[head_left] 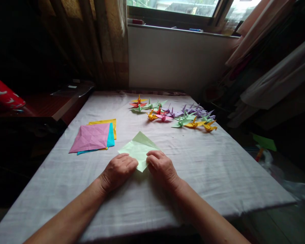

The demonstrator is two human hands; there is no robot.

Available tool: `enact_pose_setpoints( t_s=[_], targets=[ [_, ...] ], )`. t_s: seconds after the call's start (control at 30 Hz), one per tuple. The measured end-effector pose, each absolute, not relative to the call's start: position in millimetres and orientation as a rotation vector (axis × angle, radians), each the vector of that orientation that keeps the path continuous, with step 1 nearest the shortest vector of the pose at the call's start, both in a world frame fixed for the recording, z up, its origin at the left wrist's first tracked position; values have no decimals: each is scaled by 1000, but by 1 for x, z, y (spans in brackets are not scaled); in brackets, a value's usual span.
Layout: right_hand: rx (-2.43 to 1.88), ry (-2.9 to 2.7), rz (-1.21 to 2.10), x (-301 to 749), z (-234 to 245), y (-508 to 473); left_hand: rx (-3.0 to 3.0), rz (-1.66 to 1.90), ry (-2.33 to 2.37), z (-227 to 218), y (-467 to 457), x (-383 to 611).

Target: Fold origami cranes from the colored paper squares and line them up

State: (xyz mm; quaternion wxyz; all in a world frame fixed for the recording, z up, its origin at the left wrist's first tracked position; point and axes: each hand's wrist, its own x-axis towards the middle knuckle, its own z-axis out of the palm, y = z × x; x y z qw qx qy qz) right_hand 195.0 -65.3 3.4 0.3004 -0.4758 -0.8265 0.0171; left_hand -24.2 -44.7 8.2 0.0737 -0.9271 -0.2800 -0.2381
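A pale green sheet of origami paper [140,149] lies turned like a diamond on the cloth-covered table, with a crease across its upper part. My left hand [120,167] pinches its lower left edge, fingers curled and thumb pressed in. On the opposite side, my right hand [162,166] grips the lower right edge between bent fingers and thumb. The near corner of the paper shows between both hands. The undersides of my fingers are hidden.
Left of the paper lies a stack of creased sheets, pink [91,137] on top of blue [111,135] and yellow [114,125]. Several folded paper cranes [171,113] stand toward the back right. A white cloth [210,179] covers the table; a curtain [109,44] hangs behind.
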Motion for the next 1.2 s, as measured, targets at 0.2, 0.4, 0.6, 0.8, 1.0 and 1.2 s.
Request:
enact_pose_setpoints(
  t_s=[0.2,0.4,0.6,0.8,1.0,1.2],
  targets=[
    [-1153,-2185,202,216,-4,-58,-2869,-671,-998,7,-35,-29],
    [-1168,-2126,202,224,-10,-54,-2899,-566,-956,3,-32,-32],
    [-1058,-2243,21,229,-9,-55,-2755,-600,-963,2,-27,-38],
    [-1173,-2355,-282,208,7,-69,-2645,-704,-1094,9,-32,-34],
    [-1416,-2316,-373,180,8,-67,-2804,-825,-941,14,-46,-25],
    [-1396,-2373,-214,180,8,-67,-2686,-726,-943,12,-46,-30]
  ],
)
